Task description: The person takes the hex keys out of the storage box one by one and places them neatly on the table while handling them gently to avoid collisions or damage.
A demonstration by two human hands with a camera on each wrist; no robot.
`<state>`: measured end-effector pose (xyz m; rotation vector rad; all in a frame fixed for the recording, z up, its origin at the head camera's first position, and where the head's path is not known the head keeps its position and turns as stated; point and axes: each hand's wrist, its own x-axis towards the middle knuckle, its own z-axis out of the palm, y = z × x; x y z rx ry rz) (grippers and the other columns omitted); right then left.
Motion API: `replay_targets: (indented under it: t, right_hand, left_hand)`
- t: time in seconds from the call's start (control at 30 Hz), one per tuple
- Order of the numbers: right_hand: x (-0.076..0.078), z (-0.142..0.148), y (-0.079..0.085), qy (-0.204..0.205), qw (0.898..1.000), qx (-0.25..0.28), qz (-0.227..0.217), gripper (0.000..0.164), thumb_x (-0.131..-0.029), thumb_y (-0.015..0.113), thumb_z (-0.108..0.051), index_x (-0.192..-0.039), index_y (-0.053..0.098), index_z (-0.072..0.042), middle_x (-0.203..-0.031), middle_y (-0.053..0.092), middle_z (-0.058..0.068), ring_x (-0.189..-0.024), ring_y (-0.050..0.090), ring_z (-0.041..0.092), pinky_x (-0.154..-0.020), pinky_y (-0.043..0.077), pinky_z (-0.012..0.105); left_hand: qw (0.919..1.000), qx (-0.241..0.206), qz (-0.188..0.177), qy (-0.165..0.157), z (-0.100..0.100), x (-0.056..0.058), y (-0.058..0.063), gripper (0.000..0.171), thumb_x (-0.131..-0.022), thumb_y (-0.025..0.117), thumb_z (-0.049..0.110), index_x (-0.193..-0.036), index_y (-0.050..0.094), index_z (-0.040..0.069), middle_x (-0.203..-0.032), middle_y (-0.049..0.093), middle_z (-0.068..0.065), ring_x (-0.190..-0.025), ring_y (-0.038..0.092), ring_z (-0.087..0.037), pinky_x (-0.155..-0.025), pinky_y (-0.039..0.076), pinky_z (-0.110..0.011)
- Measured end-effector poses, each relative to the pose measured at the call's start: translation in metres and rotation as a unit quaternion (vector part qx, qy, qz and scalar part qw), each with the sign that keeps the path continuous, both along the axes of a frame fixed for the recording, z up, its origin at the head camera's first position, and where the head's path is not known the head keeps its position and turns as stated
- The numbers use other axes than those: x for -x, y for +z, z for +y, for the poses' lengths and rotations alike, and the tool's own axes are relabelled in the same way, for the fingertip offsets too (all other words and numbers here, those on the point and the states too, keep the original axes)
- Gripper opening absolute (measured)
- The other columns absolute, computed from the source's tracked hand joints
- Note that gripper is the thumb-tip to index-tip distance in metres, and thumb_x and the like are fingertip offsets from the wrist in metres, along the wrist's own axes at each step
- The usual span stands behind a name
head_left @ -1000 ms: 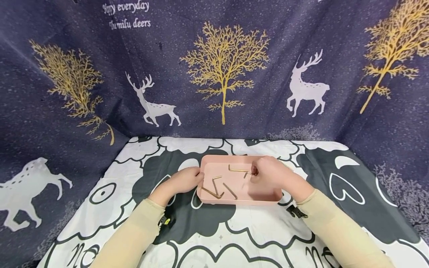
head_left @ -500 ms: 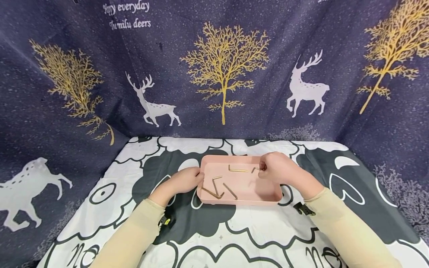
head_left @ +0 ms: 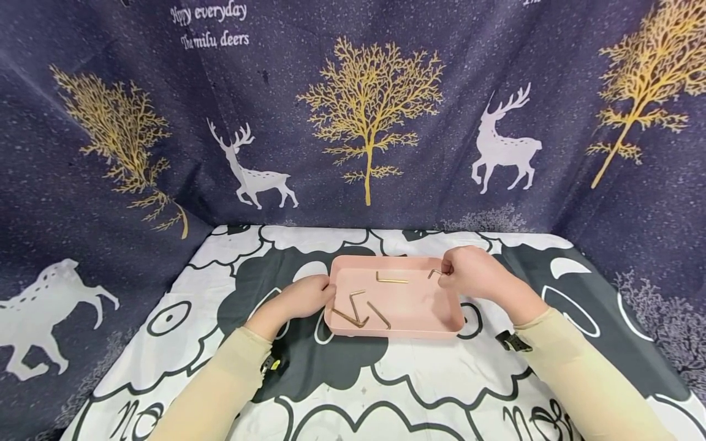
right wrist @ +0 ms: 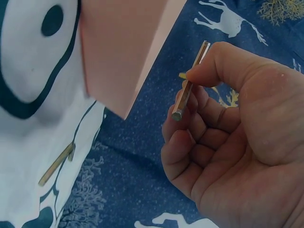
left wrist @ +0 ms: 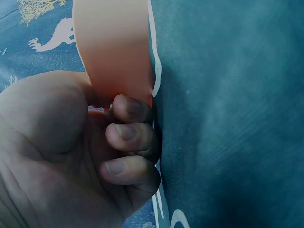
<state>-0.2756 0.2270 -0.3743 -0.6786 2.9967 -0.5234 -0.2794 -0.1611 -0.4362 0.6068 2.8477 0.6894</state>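
A pink rectangular tray [head_left: 408, 309] rests on the patterned cloth. My left hand [head_left: 305, 297] grips its left end wall, and the left wrist view shows the fingertips [left wrist: 126, 131] curled against the outside of that wall. Over the tray's far right corner, my right hand [head_left: 475, 274] pinches a brass-coloured hex key [right wrist: 183, 102] between thumb and fingers. Inside the tray lie several more hex keys: one near the far wall [head_left: 393, 281], the others toward the near left, including one slanting key [head_left: 379, 315].
Outside the tray's right end, another hex key [right wrist: 56, 165] lies on the cloth; the right hand hides it in the head view. The black-and-white cloth [head_left: 441, 373] covers the table. A dark blue curtain [head_left: 419, 202] with deer and trees hangs behind.
My right hand has moved right and slightly away, carrying the hex key from above the tray's middle right to its far right corner. My left hand and the tray have stayed put.
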Motion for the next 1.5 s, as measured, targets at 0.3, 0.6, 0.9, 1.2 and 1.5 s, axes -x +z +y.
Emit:
replay_targets:
  t: [0.3,0.6,0.9,1.2,1.5]
  right_hand:
    - [0.002,0.013,-0.003,-0.007,1.0,-0.007,0.006,0.009,-0.094,0.076,-0.016,-0.086,0.073,-0.014,-0.072,0.064,-0.004,-0.06,0.053,0.014,-0.063,0.046,0.036]
    - [0.005,0.027,-0.008,-0.016,1.0,-0.016,0.014,0.009,-0.093,0.074,-0.015,-0.085,0.072,-0.014,-0.072,0.064,-0.005,-0.06,0.054,0.014,-0.065,0.048,0.037]
    - [0.006,0.036,-0.01,-0.028,0.999,-0.018,0.021,0.005,-0.091,0.072,-0.013,-0.086,0.072,-0.014,-0.071,0.063,-0.004,-0.06,0.054,0.015,-0.065,0.049,0.039]
    - [0.011,0.047,-0.013,-0.037,0.999,-0.017,0.02,0.004,-0.09,0.074,-0.015,-0.087,0.074,-0.013,-0.071,0.065,-0.006,-0.061,0.055,0.015,-0.065,0.05,0.04]
    - [0.017,0.061,-0.017,-0.046,0.999,-0.023,0.007,0.01,-0.093,0.075,-0.017,-0.084,0.073,-0.013,-0.071,0.065,-0.004,-0.062,0.055,0.016,-0.065,0.048,0.039]
  left_hand:
    - [0.9999,-0.01,0.004,-0.01,-0.001,0.0,-0.003,0.036,-0.114,0.044,0.021,-0.082,0.06,0.015,-0.076,0.056,-0.001,-0.07,0.054,-0.019,-0.071,0.046,-0.038]
    - [0.9999,-0.008,0.0,-0.014,-0.001,0.0,0.0,0.036,-0.114,0.045,0.021,-0.083,0.061,0.016,-0.078,0.057,-0.001,-0.072,0.055,-0.019,-0.072,0.047,-0.039]
    - [0.9994,-0.014,0.018,-0.028,-0.008,0.011,-0.018,0.037,-0.114,0.041,0.027,-0.084,0.059,0.017,-0.077,0.054,0.0,-0.069,0.053,-0.019,-0.067,0.045,-0.038]
    - [1.0,0.001,-0.006,-0.002,0.0,0.001,-0.002,0.037,-0.116,0.045,0.022,-0.083,0.06,0.015,-0.076,0.054,-0.001,-0.068,0.052,-0.017,-0.068,0.043,-0.036]
    - [1.0,-0.001,0.003,-0.006,-0.001,0.002,-0.002,0.037,-0.115,0.045,0.022,-0.083,0.061,0.016,-0.077,0.056,0.0,-0.071,0.054,-0.018,-0.071,0.045,-0.037]
